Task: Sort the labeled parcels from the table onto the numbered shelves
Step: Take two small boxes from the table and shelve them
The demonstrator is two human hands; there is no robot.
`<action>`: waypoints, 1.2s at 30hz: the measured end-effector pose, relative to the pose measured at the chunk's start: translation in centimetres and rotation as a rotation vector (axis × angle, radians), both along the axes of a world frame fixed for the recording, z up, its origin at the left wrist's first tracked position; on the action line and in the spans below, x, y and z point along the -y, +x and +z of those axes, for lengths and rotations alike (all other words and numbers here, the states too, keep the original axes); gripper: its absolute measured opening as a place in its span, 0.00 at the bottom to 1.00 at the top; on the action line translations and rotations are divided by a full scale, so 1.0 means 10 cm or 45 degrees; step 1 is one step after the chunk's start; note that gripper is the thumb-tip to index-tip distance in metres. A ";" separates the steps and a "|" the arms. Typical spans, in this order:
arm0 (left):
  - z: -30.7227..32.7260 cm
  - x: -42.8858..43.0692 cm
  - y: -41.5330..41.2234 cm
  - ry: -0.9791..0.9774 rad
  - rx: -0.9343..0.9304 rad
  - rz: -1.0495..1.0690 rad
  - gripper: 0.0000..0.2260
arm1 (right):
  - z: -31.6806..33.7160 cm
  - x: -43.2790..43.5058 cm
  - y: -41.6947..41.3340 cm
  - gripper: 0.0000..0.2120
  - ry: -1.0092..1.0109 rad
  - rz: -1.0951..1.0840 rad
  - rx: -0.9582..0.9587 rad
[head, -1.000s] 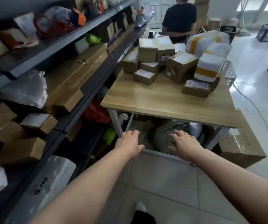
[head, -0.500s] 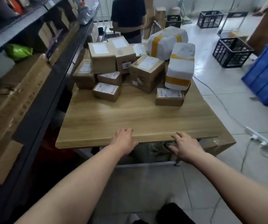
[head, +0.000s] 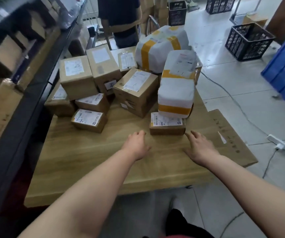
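Two empty grips, fingers loosely spread: left grip point(head: 136, 145) and right grip point(head: 200, 148) low over worktop point(head: 86, 160), flanking nearest flat parcel point(head: 166, 124).

Bright daylight, motion-blurred shelves, wide-angle edge distortion.
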State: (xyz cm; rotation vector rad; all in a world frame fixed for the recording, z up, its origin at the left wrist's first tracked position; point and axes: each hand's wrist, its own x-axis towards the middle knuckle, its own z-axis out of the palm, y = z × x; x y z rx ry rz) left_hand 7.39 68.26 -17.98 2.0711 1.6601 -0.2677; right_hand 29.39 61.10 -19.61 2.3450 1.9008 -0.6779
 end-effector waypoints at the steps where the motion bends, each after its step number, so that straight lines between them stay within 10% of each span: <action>1: -0.03 -0.08 0.09 -0.010 0.017 0.030 0.29 | -0.01 -0.10 0.05 0.33 0.007 -0.014 -0.024; 28: -0.27 -0.58 -1.12 -0.030 0.148 0.340 0.26 | -0.01 -0.70 -1.31 0.21 0.278 0.530 -0.058; 36: -0.18 -0.73 -1.63 0.073 0.084 0.427 0.25 | -0.03 -1.15 -1.71 0.32 -0.105 0.578 0.086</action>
